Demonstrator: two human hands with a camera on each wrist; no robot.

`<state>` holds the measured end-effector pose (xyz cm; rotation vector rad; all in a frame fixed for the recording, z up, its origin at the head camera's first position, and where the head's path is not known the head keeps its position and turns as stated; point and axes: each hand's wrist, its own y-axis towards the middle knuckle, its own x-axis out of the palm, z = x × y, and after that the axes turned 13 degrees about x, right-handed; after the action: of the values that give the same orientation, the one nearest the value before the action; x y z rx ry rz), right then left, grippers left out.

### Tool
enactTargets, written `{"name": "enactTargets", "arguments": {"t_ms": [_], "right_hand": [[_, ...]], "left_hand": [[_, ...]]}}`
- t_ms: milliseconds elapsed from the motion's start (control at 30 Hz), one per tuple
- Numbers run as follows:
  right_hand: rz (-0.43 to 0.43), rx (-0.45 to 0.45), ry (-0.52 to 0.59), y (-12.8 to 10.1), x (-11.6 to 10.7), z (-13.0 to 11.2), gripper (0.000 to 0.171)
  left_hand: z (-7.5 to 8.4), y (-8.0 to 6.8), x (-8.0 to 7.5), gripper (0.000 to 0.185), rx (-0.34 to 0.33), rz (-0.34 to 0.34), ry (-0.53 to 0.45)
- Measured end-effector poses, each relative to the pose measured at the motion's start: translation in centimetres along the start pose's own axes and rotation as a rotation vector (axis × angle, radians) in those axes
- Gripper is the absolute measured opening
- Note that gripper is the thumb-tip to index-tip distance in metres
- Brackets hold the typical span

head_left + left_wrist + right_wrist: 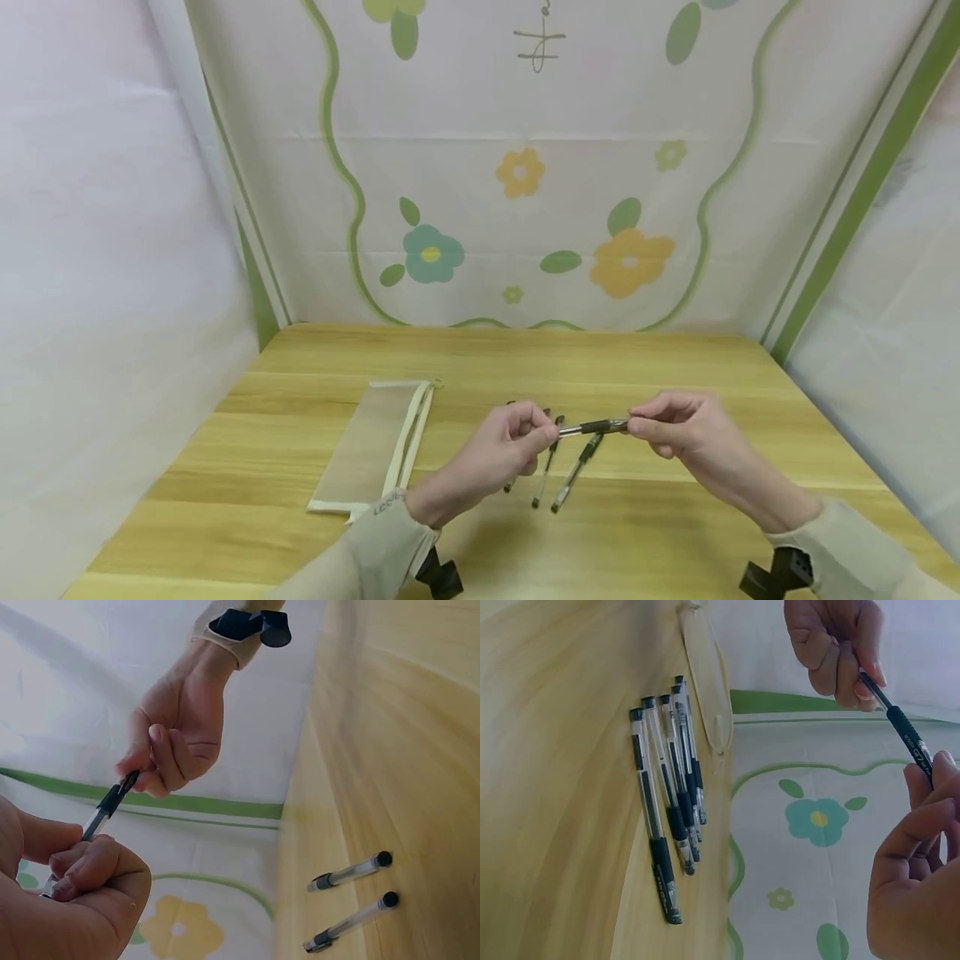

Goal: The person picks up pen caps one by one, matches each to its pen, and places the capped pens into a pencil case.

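On my far left hangs a plain white cloth side panel (112,217). Next, on the wood-grain table (225,467), lies a flat, see-through mesh zip pouch (367,446), with cream strips along its right side and a small ring pull at its far end. My left sleeve (378,546), pale beige, crosses its near corner, with a black wrist mount (441,577) strapped below. My left hand (491,450) pinches the clear-barrelled end of a black gel pen (595,427) between thumb and curled fingers. The pen is raised above the table, slanting slightly, and spans the space between both my hands. Beneath it, several matching pens (576,473) lie roughly side by side, partly hidden by my left hand. Behind stands a white backdrop (465,175) printed with orange and teal flowers. My right hand (693,433) pinches the pen's other end, past its black grip, thumb against fingers. Farthest right are my right sleeve (855,546) and another black mount (780,572).
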<state>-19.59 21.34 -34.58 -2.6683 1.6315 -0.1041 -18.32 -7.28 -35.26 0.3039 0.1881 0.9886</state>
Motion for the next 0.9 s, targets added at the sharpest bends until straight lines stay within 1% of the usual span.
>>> {"name": "enactTargets", "arguments": {"t_ms": [100,167,233,333,433,500,567,700,800,900], "right_hand": [[0.028,0.027,-0.037,0.0,-0.3,0.2,0.02],[0.039,0.064,-0.063,0.2,-0.9,0.4,0.019],[0.033,0.116,-0.079,0.4,-1.8,0.6,0.018],[0.011,0.206,-0.089,0.9,-3.6,0.9,0.019],[0.005,0.284,-0.086,1.3,-5.8,1.3,0.021],[0.003,0.33,-0.077,1.6,-7.0,1.5,0.023],[-0.001,0.369,-0.066,1.9,-8.0,1.8,0.025],[-0.028,0.43,-0.07,2.8,-9.1,2.4,0.029],[-0.043,0.461,-0.121,3.5,-9.6,3.0,0.036],[-0.036,0.489,-0.186,4.1,-9.9,3.6,0.045]], "left_hand": [[-0.1,0.0,0.3,0.012,0.007,0.004,0.056],[-0.4,-0.1,0.5,0.013,0.018,-0.011,0.074],[-0.7,-0.2,0.7,0.013,0.024,-0.041,0.095],[-1.3,-0.3,0.9,0.02,0.022,-0.109,0.111],[-2.0,-0.3,1.3,0.028,-0.009,-0.146,0.127],[-2.6,-0.3,1.7,0.026,-0.031,-0.133,0.118],[-3.3,-0.2,2.3,0.02,-0.051,-0.099,0.11],[-4.3,0.1,3.6,0.009,-0.091,-0.048,0.112],[-4.9,0.3,4.4,0.007,-0.142,-0.009,0.106],[-5.4,0.6,5.0,0.004,-0.213,0.061,0.092]]}}
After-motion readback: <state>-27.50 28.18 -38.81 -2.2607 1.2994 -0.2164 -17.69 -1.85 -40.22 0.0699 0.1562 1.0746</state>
